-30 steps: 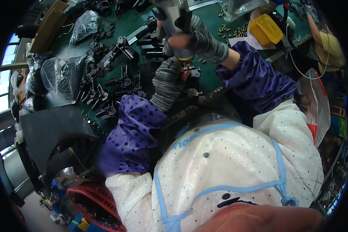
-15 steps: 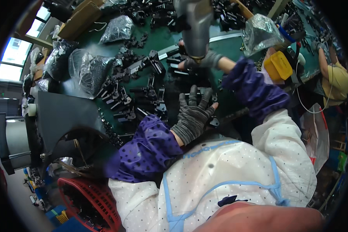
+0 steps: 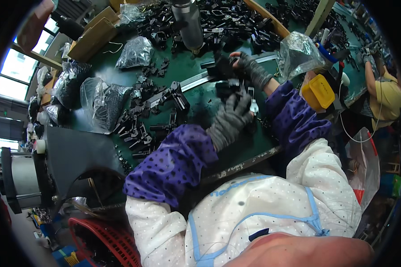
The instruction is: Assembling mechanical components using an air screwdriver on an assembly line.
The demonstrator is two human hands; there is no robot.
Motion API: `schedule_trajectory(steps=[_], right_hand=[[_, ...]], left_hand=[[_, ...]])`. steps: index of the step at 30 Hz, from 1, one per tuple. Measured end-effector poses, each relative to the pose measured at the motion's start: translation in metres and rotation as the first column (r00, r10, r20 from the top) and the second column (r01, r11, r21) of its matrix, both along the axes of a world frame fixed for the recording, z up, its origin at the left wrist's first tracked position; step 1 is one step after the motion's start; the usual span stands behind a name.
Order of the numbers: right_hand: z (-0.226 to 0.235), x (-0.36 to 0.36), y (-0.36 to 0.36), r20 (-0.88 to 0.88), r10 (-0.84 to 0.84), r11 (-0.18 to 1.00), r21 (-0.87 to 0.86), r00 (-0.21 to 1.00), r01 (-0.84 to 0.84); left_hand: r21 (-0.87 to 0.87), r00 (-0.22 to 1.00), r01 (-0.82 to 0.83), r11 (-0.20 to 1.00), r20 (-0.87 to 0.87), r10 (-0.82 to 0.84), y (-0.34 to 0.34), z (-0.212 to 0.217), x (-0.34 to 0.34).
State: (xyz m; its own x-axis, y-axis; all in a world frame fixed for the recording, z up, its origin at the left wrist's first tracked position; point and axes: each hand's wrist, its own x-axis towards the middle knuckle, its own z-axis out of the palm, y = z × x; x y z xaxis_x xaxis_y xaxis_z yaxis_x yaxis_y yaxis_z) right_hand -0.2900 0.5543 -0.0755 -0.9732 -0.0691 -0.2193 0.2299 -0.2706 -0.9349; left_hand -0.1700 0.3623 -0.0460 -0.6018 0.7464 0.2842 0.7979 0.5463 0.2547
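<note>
My left hand, in a grey striped glove, is low over the green bench with its fingers bent around a small black-and-silver metal part; the fingertips are partly blurred. Farther off, my right hand, in a dark glove with bare fingertips, curls at a black metal part, which is smeared by motion. Another dark part lies between the two hands. A grey powered screwdriver hangs point down beyond them, apart from both hands. Behind my right hand runs a silver metal rail.
Black metal parts lie heaped to the left, with more piled at the back. Plastic bags stand on both sides. A yellow box sits right, near a co-worker. A red basket is at lower left.
The screwdriver has moved left and away from my right hand. My right hand now has a black part at its fingers. My left hand's spread fingers have drawn in around a part.
</note>
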Motion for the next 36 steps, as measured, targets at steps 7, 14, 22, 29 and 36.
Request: schedule_trajectory(steps=[7,14,22,29,36], right_hand=[[0.046,-0.046,0.048,-0.268,-0.453,0.845,0.175,0.85,0.506],[0.039,-0.001,-0.03,-0.61,0.445,0.063,0.751,0.656,0.657],[-0.015,-0.1,-0.058,-0.478,0.713,0.024,0.748,0.514,0.663],[-0.004,-0.135,-0.021,-0.433,0.613,-0.081,0.797,0.66,0.598],[0.049,-0.043,-0.133,-0.645,0.742,0.532,0.733,0.185,0.423]], left_hand=[[-0.034,0.954,-0.295,0.955,0.037,0.297,0.02,0.036,-0.087],[0.223,0.998,-0.039,0.974,-0.04,0.049,-0.089,0.085,-0.045],[0.13,0.76,-0.65,0.749,0.102,0.642,-0.219,0.094,0.052],[-0.04,0.752,-0.658,0.752,0.018,0.659,-0.236,0.067,0.136],[-0.293,0.967,-0.198,0.935,0.098,0.236,-0.203,0.054,0.118]])
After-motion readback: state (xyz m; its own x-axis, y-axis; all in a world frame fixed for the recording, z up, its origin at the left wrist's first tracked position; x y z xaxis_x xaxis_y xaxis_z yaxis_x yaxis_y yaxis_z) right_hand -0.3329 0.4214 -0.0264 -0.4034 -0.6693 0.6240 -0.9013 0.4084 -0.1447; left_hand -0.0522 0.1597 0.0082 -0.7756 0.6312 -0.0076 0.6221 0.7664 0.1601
